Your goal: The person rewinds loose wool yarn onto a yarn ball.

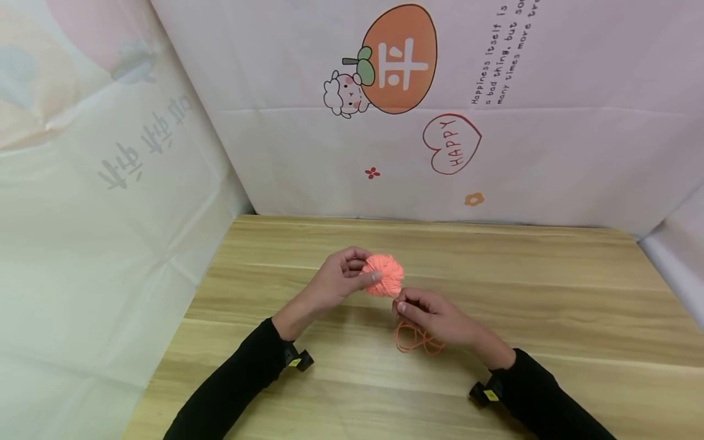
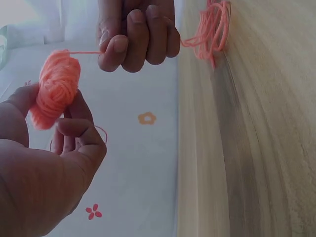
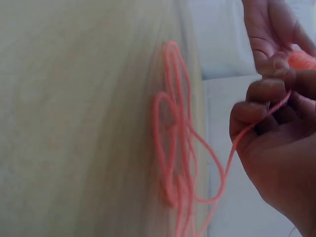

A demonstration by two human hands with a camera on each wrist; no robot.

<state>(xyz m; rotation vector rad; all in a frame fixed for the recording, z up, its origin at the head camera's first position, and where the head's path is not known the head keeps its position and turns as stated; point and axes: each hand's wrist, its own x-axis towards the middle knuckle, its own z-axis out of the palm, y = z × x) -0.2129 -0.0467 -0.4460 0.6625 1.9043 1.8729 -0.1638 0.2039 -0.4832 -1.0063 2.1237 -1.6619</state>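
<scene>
My left hand grips a small ball of coral-pink yarn, thumb on its near face and fingers behind it. Just to the right and slightly nearer, my right hand pinches the strand that comes off the ball. In the left wrist view a short length of strand runs straight between the yarn ball and the right fingertips. The strand crosses the right palm under curled fingers in the right wrist view. From there it drops to loose loops of yarn lying on the table.
The wood-grain table spreads under both hands. A white printed cloth hangs behind its far edge, and another pale cloth hangs along the left side. Black sleeves carry a small wrist camera on the left and another on the right.
</scene>
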